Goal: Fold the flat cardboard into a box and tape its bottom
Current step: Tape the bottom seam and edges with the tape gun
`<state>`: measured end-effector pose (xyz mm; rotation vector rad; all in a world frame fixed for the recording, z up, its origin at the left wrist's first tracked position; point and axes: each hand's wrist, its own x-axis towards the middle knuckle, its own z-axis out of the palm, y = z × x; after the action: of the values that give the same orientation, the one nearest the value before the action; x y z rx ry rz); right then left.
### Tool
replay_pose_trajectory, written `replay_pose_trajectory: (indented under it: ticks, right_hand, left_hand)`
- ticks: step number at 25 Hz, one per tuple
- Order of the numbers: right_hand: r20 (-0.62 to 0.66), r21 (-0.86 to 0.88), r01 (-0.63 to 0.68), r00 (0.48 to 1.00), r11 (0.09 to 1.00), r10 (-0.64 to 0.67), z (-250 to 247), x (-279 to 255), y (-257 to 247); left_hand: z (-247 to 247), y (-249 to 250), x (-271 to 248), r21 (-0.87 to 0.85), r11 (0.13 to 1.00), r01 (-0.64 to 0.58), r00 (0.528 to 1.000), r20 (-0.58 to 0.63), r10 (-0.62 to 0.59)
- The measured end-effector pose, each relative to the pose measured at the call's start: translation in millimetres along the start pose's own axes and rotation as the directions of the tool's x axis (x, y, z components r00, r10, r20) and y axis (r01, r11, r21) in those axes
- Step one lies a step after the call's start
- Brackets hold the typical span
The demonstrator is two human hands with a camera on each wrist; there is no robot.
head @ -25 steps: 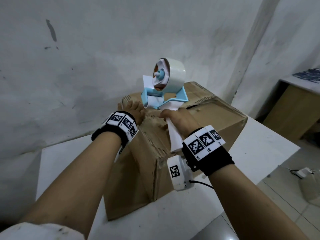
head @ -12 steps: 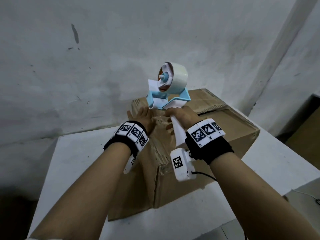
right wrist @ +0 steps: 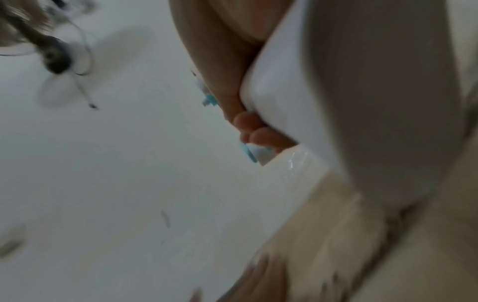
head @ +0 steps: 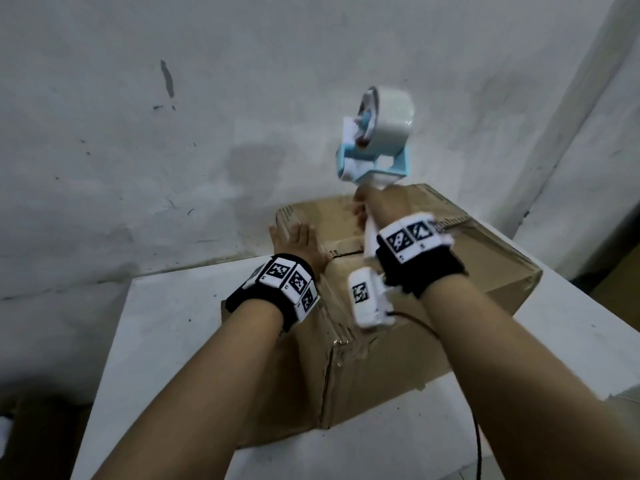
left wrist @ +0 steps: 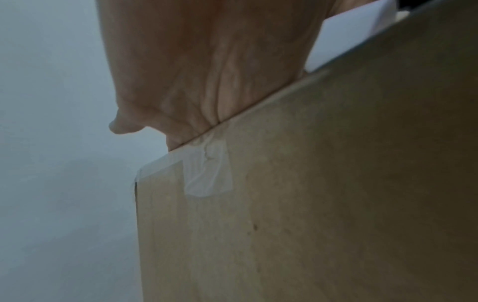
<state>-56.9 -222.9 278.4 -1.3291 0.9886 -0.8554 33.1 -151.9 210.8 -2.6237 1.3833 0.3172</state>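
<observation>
A brown cardboard box (head: 433, 327) stands folded on the white table (head: 166, 334), its closed flaps facing up. My left hand (head: 294, 242) lies flat on the top near the far left corner, fingers straight. My right hand (head: 384, 209) grips the white handle of a blue and white tape dispenser (head: 377, 143), lifted above the box's far edge with its tape roll up. In the left wrist view, clear tape (left wrist: 207, 173) wraps over the top edge of the box (left wrist: 310, 204) under my left hand (left wrist: 207, 71). The blurred right wrist view has my fingers (right wrist: 258, 130) curled round the dispenser handle (right wrist: 323, 102).
A scuffed white wall (head: 173, 133) rises just behind the table. The table's right part (head: 571, 323) shows beside the box, with floor beyond. A black cable (head: 474, 393) hangs from my right wrist over the table's front edge.
My right hand has lifted the tape dispenser up and away from the box top. My left hand has stayed on the top. The view has swung left.
</observation>
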Motion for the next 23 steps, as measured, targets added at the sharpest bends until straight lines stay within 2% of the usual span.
replay_pose_trajectory:
  ticks: [1,3,5,8,11,13,14,15,16,18,19,21,23]
  right_hand:
    - [-0.018,0.032,0.020,1.000,0.999,-0.020,-6,6,-9]
    - [-0.010,0.049,0.038,0.999,0.998,-0.037,-18,9,-23]
    - [0.037,-0.023,0.009,0.999,1.000,-0.008,-25,9,-17]
    - [0.096,-0.177,-0.041,0.994,0.983,0.059,-36,11,3]
    - [0.094,-0.220,-0.023,0.995,0.975,0.045,-48,19,9]
    - [0.108,-0.233,-0.026,0.993,0.972,0.052,-60,23,10]
    - [0.111,-0.250,-0.023,0.992,0.968,0.053,-65,24,10]
    - [0.114,-0.261,-0.019,0.992,0.965,0.051,-73,25,11]
    - [0.120,-0.264,-0.023,0.991,0.964,0.056,-82,26,12]
    - [0.155,-0.244,-0.050,0.984,0.969,0.090,-98,30,17]
    - [0.181,-0.224,-0.062,0.978,0.973,0.104,-105,31,20]
    - [0.218,-0.190,-0.070,0.970,0.979,0.112,-118,37,25]
    - [0.233,-0.159,-0.049,0.969,0.986,0.086,-127,40,26]
  left_hand:
    - [-2,2,0,-0.001,1.000,-0.014,1.000,0.011,0.014]
    - [-4,5,4,-0.025,0.989,-0.144,0.990,0.001,0.144]
    - [-2,5,8,-0.063,0.962,-0.267,0.963,0.010,0.268]
    - [6,10,13,-0.013,0.967,-0.253,0.967,0.014,0.253]
    - [3,20,13,0.015,0.974,-0.226,0.973,0.057,0.224]
    - [-6,33,4,-0.125,0.947,-0.296,0.938,0.148,0.313]
    - [-11,41,4,-0.161,0.916,-0.368,0.920,0.083,0.384]
    - [-16,51,1,-0.232,0.908,-0.350,0.921,0.095,0.379]
    - [-19,60,3,-0.249,0.934,-0.256,0.948,0.125,0.293]
    - [-22,70,7,-0.174,0.956,-0.235,0.961,0.104,0.256]
    - [-25,75,7,-0.122,0.970,-0.210,0.962,0.153,0.228]
    - [-35,86,8,-0.072,0.975,-0.211,0.938,0.267,0.223]
    - [-51,97,17,-0.145,0.970,-0.196,0.912,0.337,0.235]
